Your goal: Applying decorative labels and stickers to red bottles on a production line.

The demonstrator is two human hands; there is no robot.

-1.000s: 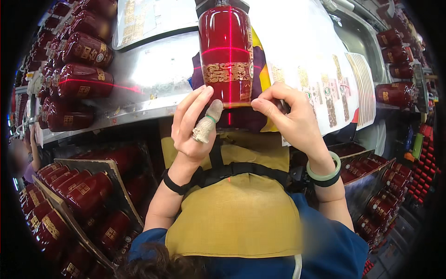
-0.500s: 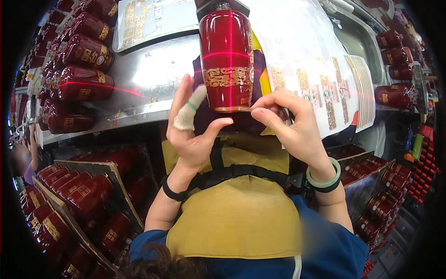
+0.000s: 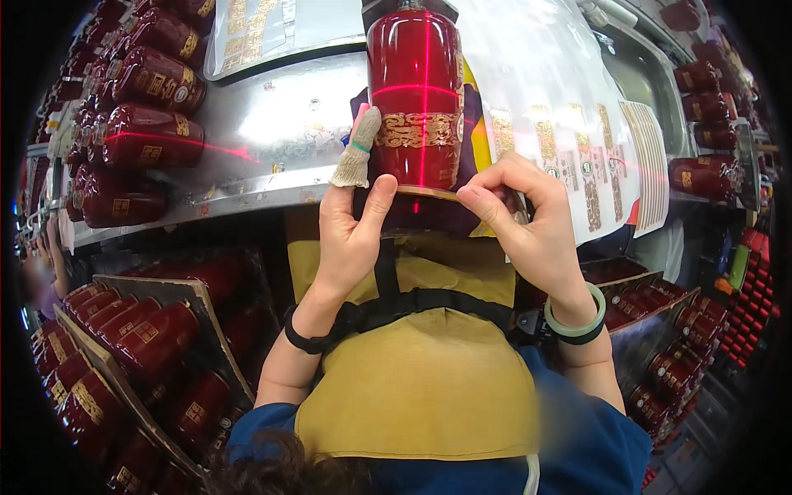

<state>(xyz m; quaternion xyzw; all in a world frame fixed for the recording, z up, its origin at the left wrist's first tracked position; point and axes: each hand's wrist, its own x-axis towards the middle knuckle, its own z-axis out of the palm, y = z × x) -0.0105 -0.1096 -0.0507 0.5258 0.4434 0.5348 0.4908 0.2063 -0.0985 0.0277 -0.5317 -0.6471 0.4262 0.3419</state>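
A glossy red bottle (image 3: 417,91) with a gold patterned band lies on a dark cloth at the edge of a metal table (image 3: 247,140), crossed by red laser lines. My left hand (image 3: 353,219), one finger in a knitted cot, presses flat against the bottle's left side near its base. My right hand (image 3: 520,219) has its fingers curled at the bottle's lower right edge; whether it pinches a label there is hidden.
Several red bottles (image 3: 148,91) lie stacked at the table's left. Sheets of gold labels (image 3: 577,132) lie to the right. Crates of red bottles (image 3: 124,355) stand at the lower left and lower right (image 3: 685,330). Another person's hand (image 3: 41,247) shows at the far left.
My left hand has slid up along the bottle's left side, the covered finger now at the gold band. My right hand stays at the lower right edge.
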